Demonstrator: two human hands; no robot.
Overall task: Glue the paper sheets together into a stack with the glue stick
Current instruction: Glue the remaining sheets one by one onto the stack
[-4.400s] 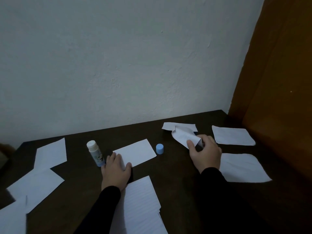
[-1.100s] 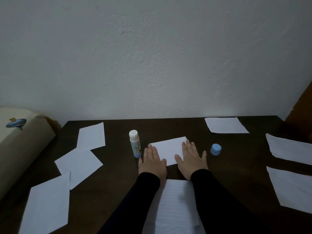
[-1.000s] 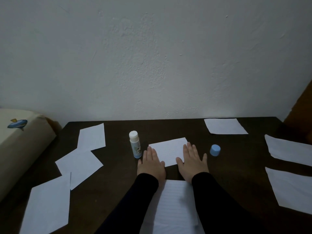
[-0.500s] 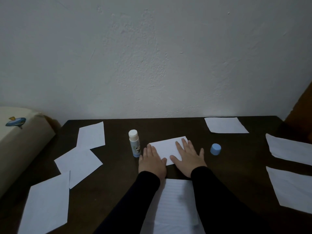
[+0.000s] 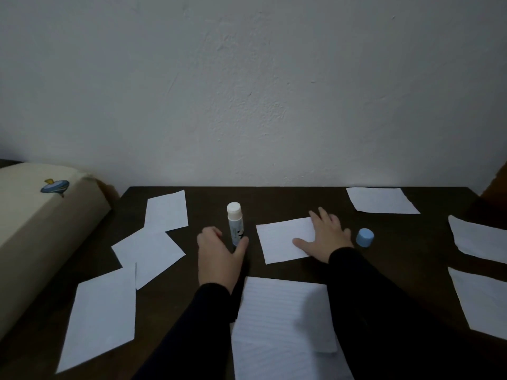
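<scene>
An uncapped glue stick (image 5: 235,222) stands upright on the dark table (image 5: 296,200), its white top up. My left hand (image 5: 219,257) curls around its base, thumb on the right, fingers on the left, the grip not closed. My right hand (image 5: 326,237) lies flat with fingers spread on the right edge of a small white sheet (image 5: 282,238). The blue cap (image 5: 365,237) sits just right of that hand. A lined sheet (image 5: 282,325) lies near me between my arms.
Three loose sheets lie on the left (image 5: 166,211) (image 5: 148,253) (image 5: 101,311). One sheet (image 5: 381,200) sits at the back right, two more (image 5: 477,238) (image 5: 482,300) at the right edge. A cream cushion (image 5: 35,229) borders the table's left side. A white wall stands behind.
My left hand left the small sheet and moved left to the glue stick's base. My right hand slid toward the sheet's right edge and stays flat on it.
</scene>
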